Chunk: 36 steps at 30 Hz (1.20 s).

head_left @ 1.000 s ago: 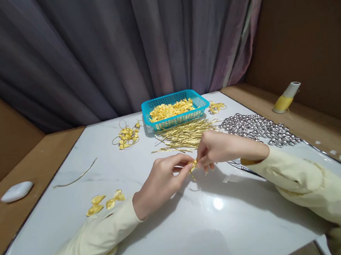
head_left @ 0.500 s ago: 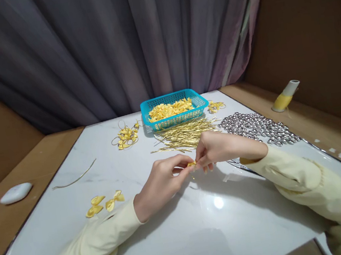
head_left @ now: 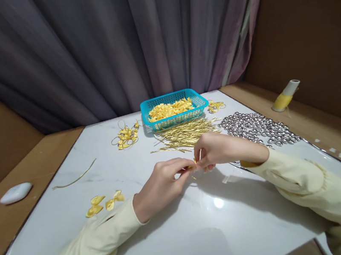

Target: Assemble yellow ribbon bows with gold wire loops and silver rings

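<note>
On the white bench (head_left: 176, 243), the turquoise basket (head_left: 182, 119) stands at the far side with a heap of yellow bows (head_left: 169, 110) inside it. The work in hand, a small yellow ribbon piece (head_left: 195, 160), is straight in front of the basket, on the person's side and well apart from it, mostly hidden by fingers. The left hand (head_left: 162, 180) has its grip closed on this piece, thumb and forefinger pinched together; the right hand (head_left: 214, 148) meets it there, its grip pinched on the same piece, fingertips touching or nearly so. Between the basket and the hands lies a spread of gold wire strips (head_left: 187, 134), just in front of the basket. To the basket's right and nearer the person is a broad scatter of shiny silver beads (head_left: 256, 129); just beside its right end sits a small bunch of yellow bows with wire loops (head_left: 215, 106). A larger looped bunch (head_left: 126, 137) lies near its left end. Farther left and nearer the person than the basket are one lone wire strip (head_left: 79, 177) and two loose yellow bows (head_left: 114, 200). Well to the basket's right stands a tilted spool with yellow thread (head_left: 283, 102).
</note>
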Each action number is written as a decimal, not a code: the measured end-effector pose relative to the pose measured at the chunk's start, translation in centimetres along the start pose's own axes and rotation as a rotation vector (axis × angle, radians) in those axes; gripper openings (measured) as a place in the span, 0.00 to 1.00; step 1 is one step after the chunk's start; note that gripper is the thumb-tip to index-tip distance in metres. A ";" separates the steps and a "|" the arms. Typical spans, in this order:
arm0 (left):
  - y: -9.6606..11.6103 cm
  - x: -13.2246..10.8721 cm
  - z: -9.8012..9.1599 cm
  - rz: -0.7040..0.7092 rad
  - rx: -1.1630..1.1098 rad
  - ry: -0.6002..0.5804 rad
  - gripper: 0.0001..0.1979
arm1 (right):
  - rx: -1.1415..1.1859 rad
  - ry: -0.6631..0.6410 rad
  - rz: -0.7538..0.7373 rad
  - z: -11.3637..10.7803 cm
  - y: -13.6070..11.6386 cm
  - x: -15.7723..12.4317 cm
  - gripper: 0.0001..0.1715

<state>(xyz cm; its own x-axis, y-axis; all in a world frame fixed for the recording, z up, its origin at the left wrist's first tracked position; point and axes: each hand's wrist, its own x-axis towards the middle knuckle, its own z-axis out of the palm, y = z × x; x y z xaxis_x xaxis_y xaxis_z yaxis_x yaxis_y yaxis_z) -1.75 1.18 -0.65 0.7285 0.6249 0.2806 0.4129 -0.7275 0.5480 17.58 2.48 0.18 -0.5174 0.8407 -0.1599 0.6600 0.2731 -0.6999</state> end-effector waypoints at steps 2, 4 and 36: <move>0.0 0.0 0.0 -0.007 0.005 0.001 0.10 | 0.013 0.014 0.020 0.1 -0.1 0.0 0.11; 0.0 0.1 -0.1 -0.016 0.009 0.000 0.10 | 0.031 0.011 0.021 0.1 -0.2 -0.1 0.13; -0.3 0.5 -1.0 -0.138 0.005 0.010 0.13 | 0.486 0.005 0.054 0.9 1.4 0.4 0.11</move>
<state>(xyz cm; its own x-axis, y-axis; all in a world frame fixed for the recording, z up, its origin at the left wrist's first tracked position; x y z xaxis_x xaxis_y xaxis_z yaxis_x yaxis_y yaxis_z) -2.05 2.04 0.09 0.6592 0.7218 0.2107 0.5112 -0.6357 0.5784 17.85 2.81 -1.50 -0.4862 0.8501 -0.2021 0.3546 -0.0193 -0.9348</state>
